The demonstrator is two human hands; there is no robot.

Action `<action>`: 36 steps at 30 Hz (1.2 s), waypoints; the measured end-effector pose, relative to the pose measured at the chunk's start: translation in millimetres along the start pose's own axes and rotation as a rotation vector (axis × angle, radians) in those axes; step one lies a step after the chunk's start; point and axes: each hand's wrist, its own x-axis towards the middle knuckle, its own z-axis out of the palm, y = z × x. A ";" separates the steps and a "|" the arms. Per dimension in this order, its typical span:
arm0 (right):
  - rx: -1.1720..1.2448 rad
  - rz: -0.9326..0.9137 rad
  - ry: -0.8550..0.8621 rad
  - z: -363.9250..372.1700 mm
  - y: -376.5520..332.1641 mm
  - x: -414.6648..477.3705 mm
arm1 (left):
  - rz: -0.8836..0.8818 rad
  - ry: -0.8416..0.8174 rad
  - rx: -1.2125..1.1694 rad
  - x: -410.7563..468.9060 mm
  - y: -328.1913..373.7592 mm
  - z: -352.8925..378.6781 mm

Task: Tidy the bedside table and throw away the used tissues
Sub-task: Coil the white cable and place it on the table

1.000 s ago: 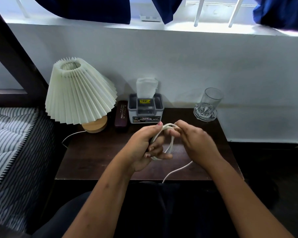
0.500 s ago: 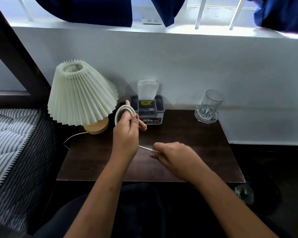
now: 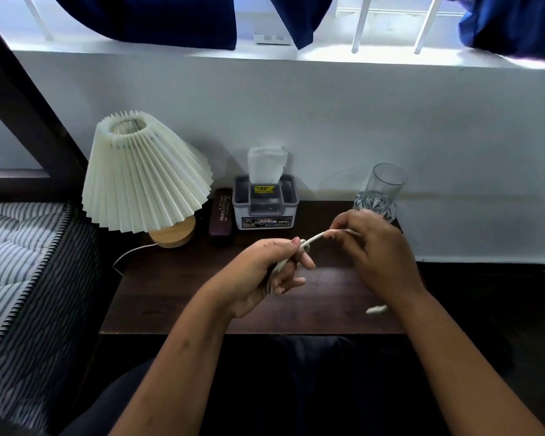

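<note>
Over the dark wooden bedside table [image 3: 170, 297], my left hand [image 3: 265, 272] is closed around a coiled white cable [image 3: 312, 240]. My right hand [image 3: 375, 253] pinches the cable's free stretch just to the right of the coil, so the cable runs taut between both hands. The cable's white plug end [image 3: 376, 309] dangles beside my right wrist above the table's front right part. A grey tissue box [image 3: 265, 209] with a white tissue sticking up stands at the back centre.
A pleated cream lamp [image 3: 142, 174] on a wooden base stands at the back left, its thin cord trailing off the left edge. A dark glasses case [image 3: 221, 212] lies beside the tissue box. A clear glass [image 3: 381, 191] stands at the back right. A striped mattress [image 3: 16, 262] lies left.
My left hand has come down from near the lamp to the table's middle with the coil. My right hand has moved up and right toward the glass, still holding the cable.
</note>
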 end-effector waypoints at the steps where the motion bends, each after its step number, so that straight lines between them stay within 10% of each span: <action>1: 0.010 0.022 -0.020 4.5 -1.2 -0.1 | 0.033 -0.037 -0.090 -1.5 1.3 0.3; 9: 0.130 0.110 -0.337 51.2 -27.9 -12.8 | 0.284 0.055 -0.510 -0.4 4.4 -7.9; 16: -0.081 -0.093 -0.738 60.8 -53.0 -27.6 | 0.405 0.515 -0.410 5.9 4.3 -20.9; 23: -0.263 -0.424 -0.195 27.7 -44.8 -10.1 | 0.059 0.530 0.396 5.7 -7.3 -17.3; 32: -0.184 -0.293 0.095 23.6 -22.7 -8.1 | -0.163 0.107 0.065 3.9 -1.4 6.6; 36: 0.378 -0.069 -0.073 26.0 -23.5 -1.8 | -0.103 0.123 -0.003 2.5 -0.4 7.0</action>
